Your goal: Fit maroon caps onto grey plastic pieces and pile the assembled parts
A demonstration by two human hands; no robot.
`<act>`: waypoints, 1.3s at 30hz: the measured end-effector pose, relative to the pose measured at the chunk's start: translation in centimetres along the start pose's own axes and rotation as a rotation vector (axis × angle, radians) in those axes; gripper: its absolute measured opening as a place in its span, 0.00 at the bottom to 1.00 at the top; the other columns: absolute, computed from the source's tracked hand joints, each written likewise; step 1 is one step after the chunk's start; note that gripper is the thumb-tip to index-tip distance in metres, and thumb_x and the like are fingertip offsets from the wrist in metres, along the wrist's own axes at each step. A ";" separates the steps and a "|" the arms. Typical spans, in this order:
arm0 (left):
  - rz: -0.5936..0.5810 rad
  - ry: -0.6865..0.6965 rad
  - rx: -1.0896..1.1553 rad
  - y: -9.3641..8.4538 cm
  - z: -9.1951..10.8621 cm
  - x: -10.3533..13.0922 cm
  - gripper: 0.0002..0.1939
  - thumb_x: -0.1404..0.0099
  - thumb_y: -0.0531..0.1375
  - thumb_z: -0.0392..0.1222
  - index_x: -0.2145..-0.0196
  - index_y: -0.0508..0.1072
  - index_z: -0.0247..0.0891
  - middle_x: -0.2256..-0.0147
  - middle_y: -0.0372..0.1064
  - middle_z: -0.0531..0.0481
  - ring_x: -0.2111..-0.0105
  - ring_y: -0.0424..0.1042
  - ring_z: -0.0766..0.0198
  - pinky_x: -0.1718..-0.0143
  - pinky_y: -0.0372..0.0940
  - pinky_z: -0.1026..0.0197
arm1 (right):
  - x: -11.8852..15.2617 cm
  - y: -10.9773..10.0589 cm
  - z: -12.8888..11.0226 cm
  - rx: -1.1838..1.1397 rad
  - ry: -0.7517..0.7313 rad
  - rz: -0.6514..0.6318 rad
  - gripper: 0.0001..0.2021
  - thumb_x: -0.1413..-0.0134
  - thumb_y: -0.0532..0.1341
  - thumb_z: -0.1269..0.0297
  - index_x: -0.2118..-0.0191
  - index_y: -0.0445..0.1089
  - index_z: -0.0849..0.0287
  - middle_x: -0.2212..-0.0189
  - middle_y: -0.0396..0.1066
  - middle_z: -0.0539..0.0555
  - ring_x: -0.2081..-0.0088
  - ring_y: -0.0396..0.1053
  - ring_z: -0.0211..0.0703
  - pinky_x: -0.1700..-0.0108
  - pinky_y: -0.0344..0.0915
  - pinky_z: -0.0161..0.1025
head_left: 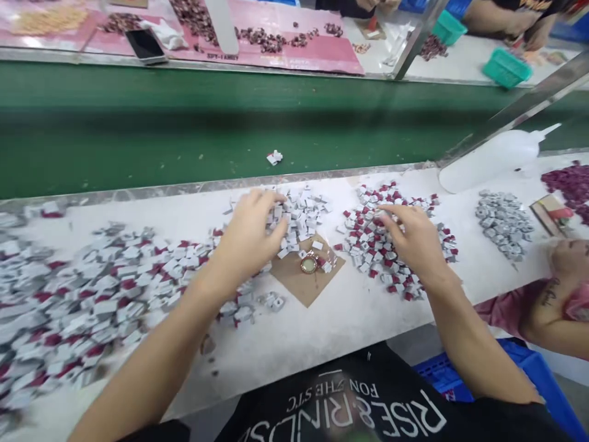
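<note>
My left hand (252, 236) reaches over a heap of small white and grey pieces (304, 215), thumb and fingers apart, with nothing visible between them. Over a second heap of white and dark red pieces (372, 239) is my right hand (413, 239); its thumb and forefinger are close together at the heap, and whatever lies between their tips is too small to make out. Between the hands lies a brown square board (306, 288) with a small round gold-rimmed item (308, 263) and a few loose pieces on it.
A large spread of white, grey and red pieces (115, 301) covers the left. Beyond the table runs a green belt (184, 135) with one small white piece (275, 158). At right are a white bottle (492, 161), a grey heap (504, 222) and another person's arm (552, 307).
</note>
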State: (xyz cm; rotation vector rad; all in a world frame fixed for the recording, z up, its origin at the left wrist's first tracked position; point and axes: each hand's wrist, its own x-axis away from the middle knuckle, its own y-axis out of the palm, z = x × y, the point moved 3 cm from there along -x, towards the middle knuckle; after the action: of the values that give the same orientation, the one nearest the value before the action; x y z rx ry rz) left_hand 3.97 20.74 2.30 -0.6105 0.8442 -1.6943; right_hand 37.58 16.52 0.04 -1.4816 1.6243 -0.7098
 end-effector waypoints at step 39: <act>-0.100 -0.195 0.725 2.1 1.5 8.2 0.09 0.29 0.64 0.33 0.60 0.69 0.46 0.63 0.77 0.52 0.68 0.74 0.60 0.71 0.68 0.57 | 6.4 4.6 -8.1 -1.066 0.478 -0.218 0.06 0.29 0.74 0.58 0.52 0.92 0.43 0.49 0.87 0.53 0.51 0.85 0.51 0.50 0.89 0.49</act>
State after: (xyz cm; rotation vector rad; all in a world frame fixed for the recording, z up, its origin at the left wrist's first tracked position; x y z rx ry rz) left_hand 4.14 12.23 1.46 -0.3054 0.0314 -1.8384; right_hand 28.37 9.98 -0.79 -2.3796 2.4248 -0.2878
